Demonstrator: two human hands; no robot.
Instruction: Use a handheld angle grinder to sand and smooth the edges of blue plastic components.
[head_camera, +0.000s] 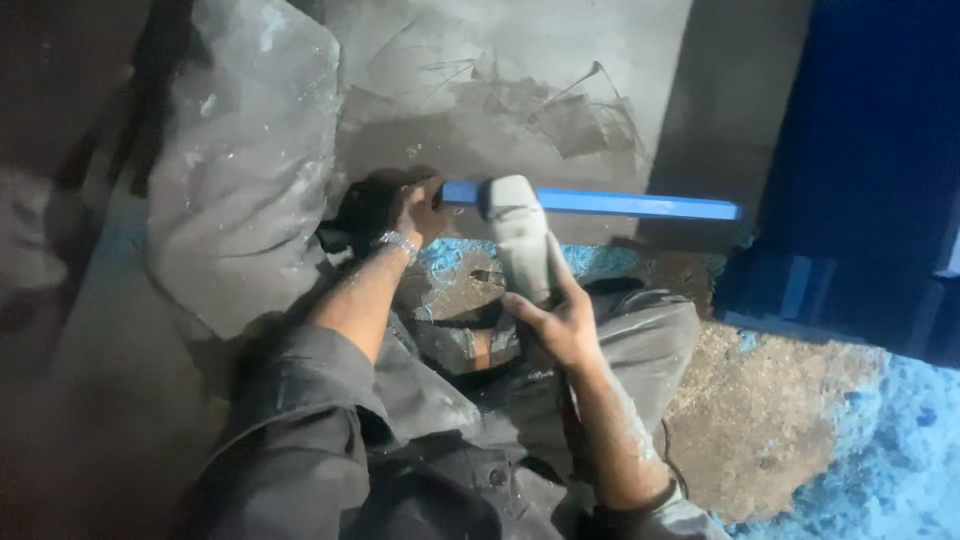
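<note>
Bar: long blue bar (640, 205) lying level across the middle of the head view, against a grey scratched wall (520, 80).
Left hand: left hand (400, 205) at the bar's left end, fingers closed round it; a metal wristband (398, 243) just below.
Right hand: right hand (560, 320) below the bar, clamped on the lower end of a grey power tool (520, 235) whose head meets the bar near its left end.
Container: crumpled grey sack (240, 160) left of the bar; contents not visible.
Hidden: the tool's working tip and the bar's left end are covered; dim light blurs detail.
Edges: dark blue block (860, 180) touches the bar's right end; open speckled floor (780, 420) lies below it.
</note>
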